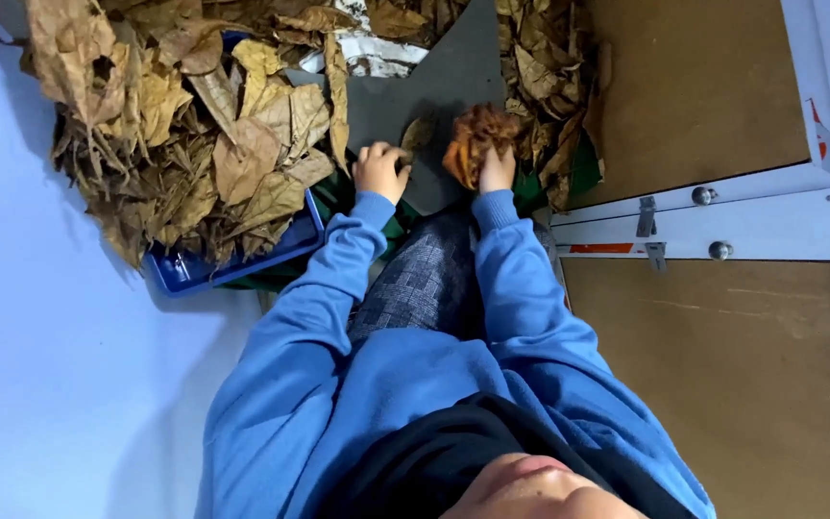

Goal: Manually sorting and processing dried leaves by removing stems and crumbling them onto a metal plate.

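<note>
At nine to eleven o'clock a heap of dry brown leaves (184, 125) spills out of a blue tray (242, 259) — heaped close by our left side, so loose leaves sit within easy reach. Just right of it, near the centre, our left hand (378, 171) rests on a dark grey board (434, 106), fingers curled and pressed onto a small single leaf (419, 135), seemingly to hold it flat against the smooth surface. At about one o'clock from that hand our right hand (497, 173) pinches a reddish-brown bundle of leaves (477, 139), held upright on the board, fingers closed round its lower end — we judge so the bundle stays together. Further right another strip of leaves (549, 86) lines the board's edge, and beyond it, from one to five o'clock, stand brown panels in white frames (722, 221).
</note>
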